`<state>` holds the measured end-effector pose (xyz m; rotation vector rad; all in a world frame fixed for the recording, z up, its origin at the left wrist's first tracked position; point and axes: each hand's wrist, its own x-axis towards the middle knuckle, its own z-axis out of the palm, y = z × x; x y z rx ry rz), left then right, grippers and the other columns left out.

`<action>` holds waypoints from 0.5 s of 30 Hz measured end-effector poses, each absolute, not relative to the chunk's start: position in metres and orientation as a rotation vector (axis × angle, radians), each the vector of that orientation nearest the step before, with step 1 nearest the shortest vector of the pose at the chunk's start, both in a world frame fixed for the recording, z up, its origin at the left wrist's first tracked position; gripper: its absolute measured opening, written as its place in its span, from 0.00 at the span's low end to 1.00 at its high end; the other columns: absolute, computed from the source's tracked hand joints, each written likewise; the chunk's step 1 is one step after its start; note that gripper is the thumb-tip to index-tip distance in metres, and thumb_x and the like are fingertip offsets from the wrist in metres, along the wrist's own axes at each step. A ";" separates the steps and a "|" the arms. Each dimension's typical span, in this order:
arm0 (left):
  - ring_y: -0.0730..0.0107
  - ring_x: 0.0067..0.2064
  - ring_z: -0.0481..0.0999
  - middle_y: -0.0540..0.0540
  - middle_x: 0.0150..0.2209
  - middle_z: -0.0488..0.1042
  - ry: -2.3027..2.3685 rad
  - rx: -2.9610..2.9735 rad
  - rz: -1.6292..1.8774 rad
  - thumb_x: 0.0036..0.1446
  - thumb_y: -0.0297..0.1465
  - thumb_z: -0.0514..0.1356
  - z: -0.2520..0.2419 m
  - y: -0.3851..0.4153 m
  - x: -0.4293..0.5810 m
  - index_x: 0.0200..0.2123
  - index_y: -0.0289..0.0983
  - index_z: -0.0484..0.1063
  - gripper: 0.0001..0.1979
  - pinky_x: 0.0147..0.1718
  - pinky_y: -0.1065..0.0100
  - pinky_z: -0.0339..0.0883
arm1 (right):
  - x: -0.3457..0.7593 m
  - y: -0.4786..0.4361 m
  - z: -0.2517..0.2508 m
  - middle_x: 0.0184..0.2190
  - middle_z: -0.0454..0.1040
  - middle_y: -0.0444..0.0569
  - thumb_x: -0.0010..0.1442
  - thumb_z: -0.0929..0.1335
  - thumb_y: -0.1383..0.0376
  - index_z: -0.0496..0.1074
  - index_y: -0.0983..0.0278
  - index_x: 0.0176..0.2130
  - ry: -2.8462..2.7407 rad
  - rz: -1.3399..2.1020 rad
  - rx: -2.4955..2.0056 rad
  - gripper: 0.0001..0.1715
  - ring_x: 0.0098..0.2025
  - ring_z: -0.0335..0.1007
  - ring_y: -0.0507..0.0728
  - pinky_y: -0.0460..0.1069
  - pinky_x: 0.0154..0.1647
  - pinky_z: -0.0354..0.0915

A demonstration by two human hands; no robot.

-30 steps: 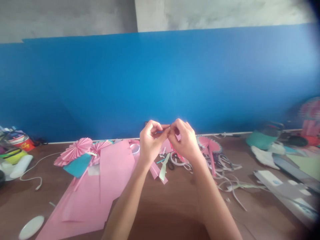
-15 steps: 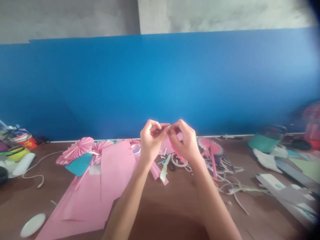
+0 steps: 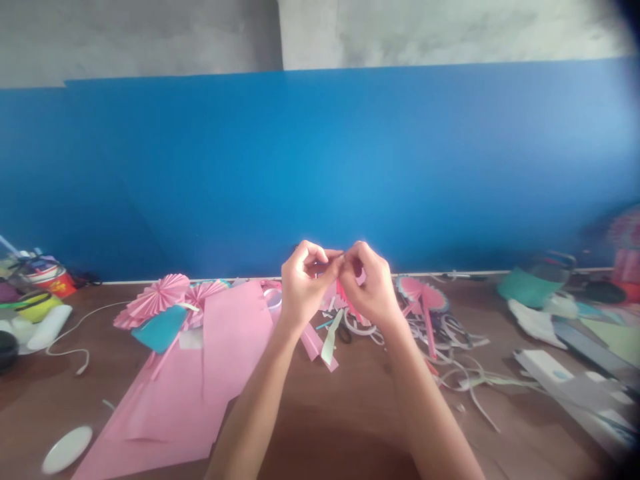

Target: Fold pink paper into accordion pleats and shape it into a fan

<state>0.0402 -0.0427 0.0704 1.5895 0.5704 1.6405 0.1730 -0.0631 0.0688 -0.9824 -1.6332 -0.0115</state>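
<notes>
Above the middle of the desk, my left hand (image 3: 307, 283) and my right hand (image 3: 367, 283) meet at the fingertips, both closed in a pinch. A bright pink piece of pleated paper (image 3: 349, 301) shows just under my right hand, seemingly held there, with its upper part covered by the fingers. What my left fingertips pinch is too small to make out. On the desk beneath lie a pink folded strip (image 3: 311, 341), a pale green strip (image 3: 330, 343) and scissors with dark handles (image 3: 345, 333), partly hidden.
Pink paper sheets (image 3: 235, 340) and pleated fans (image 3: 160, 297) lie left, with a teal piece (image 3: 160, 329). A white oval lid (image 3: 67, 450) is near the front. Another fan (image 3: 423, 297) and tangled white strips (image 3: 470, 373) lie right. A blue partition (image 3: 320, 167) stands behind.
The hands stay together in almost the same place, with small shifts at the fingertips. The pink pleated paper has moved slightly left. The view has shifted a little.
</notes>
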 end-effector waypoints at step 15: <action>0.61 0.44 0.83 0.42 0.39 0.82 0.582 1.503 1.663 0.52 0.34 0.70 0.068 -0.038 0.040 0.30 0.38 0.63 0.16 0.41 0.64 0.76 | 0.169 -0.066 0.070 0.25 0.66 0.41 0.62 0.64 0.68 0.64 0.61 0.32 -1.596 0.090 -1.039 0.05 0.26 0.59 0.51 0.47 0.28 0.56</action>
